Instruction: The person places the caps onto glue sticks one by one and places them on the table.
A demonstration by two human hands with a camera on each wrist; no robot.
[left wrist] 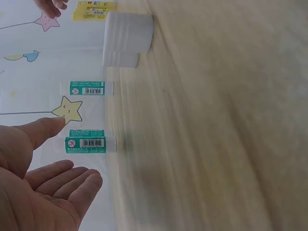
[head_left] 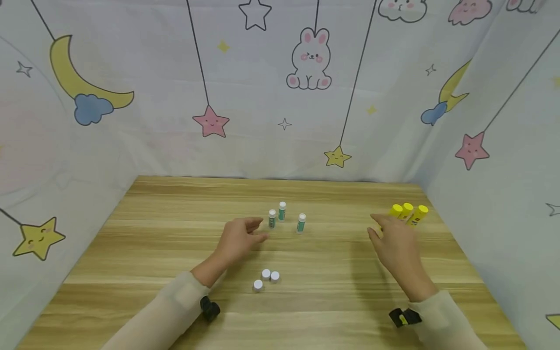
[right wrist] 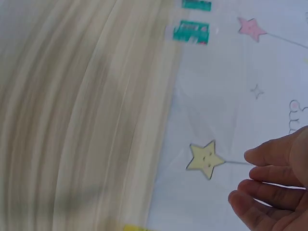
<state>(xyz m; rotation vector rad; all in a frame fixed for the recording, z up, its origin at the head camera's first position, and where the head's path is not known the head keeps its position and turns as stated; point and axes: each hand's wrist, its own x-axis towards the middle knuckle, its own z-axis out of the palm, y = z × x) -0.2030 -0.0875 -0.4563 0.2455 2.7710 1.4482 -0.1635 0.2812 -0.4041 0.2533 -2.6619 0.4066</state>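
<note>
My left hand (head_left: pixel 236 238) reaches toward three small green-labelled glue sticks with white caps, its thumb and fingers spread apart. Closest to its fingertips is the left glue stick (head_left: pixel 272 219); another glue stick (head_left: pixel 282 212) stands just behind and a third glue stick (head_left: pixel 301 223) to the right. In the left wrist view, the open palm (left wrist: pixel 53 192) faces a green-labelled tube (left wrist: pixel 89 143) and grips nothing. My right hand (head_left: pixel 398 243) is over the front of three yellow glue sticks (head_left: pixel 418 215), partly hiding them. The right wrist view shows its relaxed fingers (right wrist: pixel 264 183) with nothing between them.
Three white caps (head_left: pixel 266 274) sit on the wooden table (head_left: pixel 323 291) in front of the green-labelled sticks, near my left forearm. A patterned white curtain (head_left: pixel 262 146) hangs along the back edge and both sides. Black wrist cameras (head_left: pixel 210 308) are strapped at both sleeves.
</note>
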